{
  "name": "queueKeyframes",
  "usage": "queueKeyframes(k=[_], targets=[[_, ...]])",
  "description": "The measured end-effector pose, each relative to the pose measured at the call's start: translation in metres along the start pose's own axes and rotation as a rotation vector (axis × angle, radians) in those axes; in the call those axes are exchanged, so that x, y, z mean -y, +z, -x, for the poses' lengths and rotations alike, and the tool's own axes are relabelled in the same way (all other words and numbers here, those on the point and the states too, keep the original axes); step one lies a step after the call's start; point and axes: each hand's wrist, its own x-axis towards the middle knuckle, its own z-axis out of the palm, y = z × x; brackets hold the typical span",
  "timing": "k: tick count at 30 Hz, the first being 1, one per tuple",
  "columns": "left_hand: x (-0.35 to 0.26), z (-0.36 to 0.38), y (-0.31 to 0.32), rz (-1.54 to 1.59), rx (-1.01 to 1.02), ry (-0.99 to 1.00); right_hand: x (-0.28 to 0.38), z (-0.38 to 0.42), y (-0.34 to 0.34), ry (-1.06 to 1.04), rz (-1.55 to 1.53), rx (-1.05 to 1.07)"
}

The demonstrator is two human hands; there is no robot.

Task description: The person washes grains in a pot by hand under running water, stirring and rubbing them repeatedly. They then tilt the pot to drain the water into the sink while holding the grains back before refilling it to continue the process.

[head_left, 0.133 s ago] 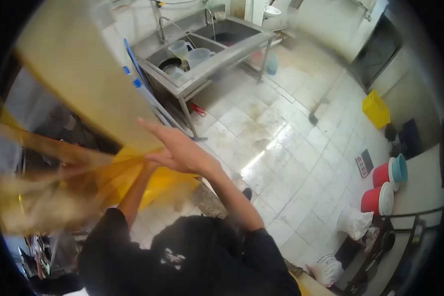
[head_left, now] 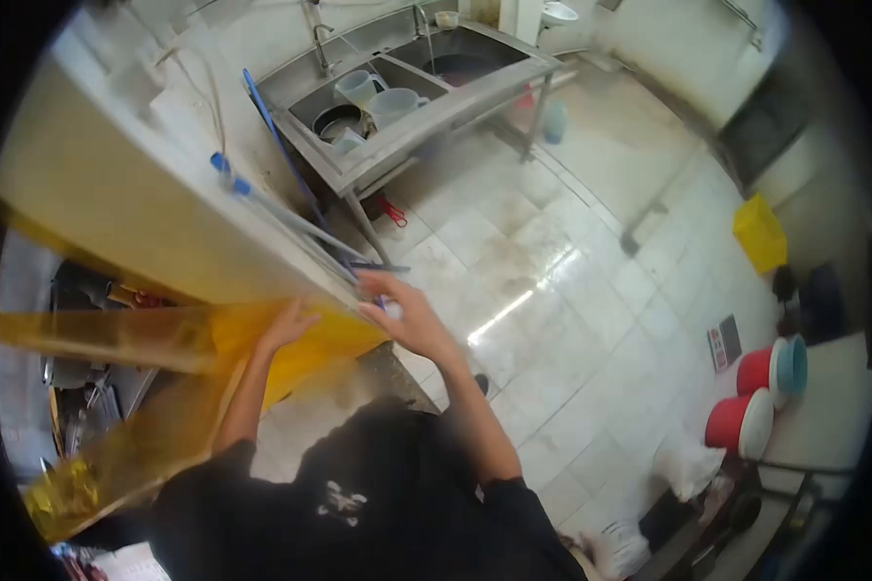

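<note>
Yellow translucent plastic strips [head_left: 97, 337] hang at the left and centre, partly behind and around my forearm. My left hand [head_left: 288, 325] is against the yellow plastic, its fingers apart and nothing gripped in them. Farther right, my right hand [head_left: 407, 315] is raised beside the edge of the wall [head_left: 165, 208], with thumb and fingers apart and curved. A small white and blue item [head_left: 388, 308] shows by its palm; whether it touches the hand I cannot tell.
A steel double sink [head_left: 397, 102] with plastic jugs stands ahead. Blue-ended poles [head_left: 271, 198] lean by the wall. On the right are a yellow crate [head_left: 761, 234], red buckets [head_left: 739, 423], a scale [head_left: 724, 344] and white bags [head_left: 688, 463]. Utensils lie at left.
My hands have moved apart, the right one to the right and the left one resting on the plastic. The strips have swung and show less blur. The view has shifted slightly.
</note>
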Motion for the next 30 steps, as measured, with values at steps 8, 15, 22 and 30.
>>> queueKeyframes(k=[8,15,22,30], targets=[[-0.028,-0.012,0.191,0.21,-0.358,-0.392,-0.194,-0.073,-0.188,0.366,0.231,0.092],[-0.139,-0.183,0.185,0.836,-0.62,-0.422,-0.236,-0.256,-0.256,0.313,0.26,0.35],[-0.231,-0.509,0.03,1.174,-0.564,0.015,-0.283,-0.428,-0.412,0.351,0.439,0.202],[-0.343,-0.828,-0.043,1.28,-0.349,0.11,-0.387,-0.621,-0.594,0.481,0.531,0.078]])
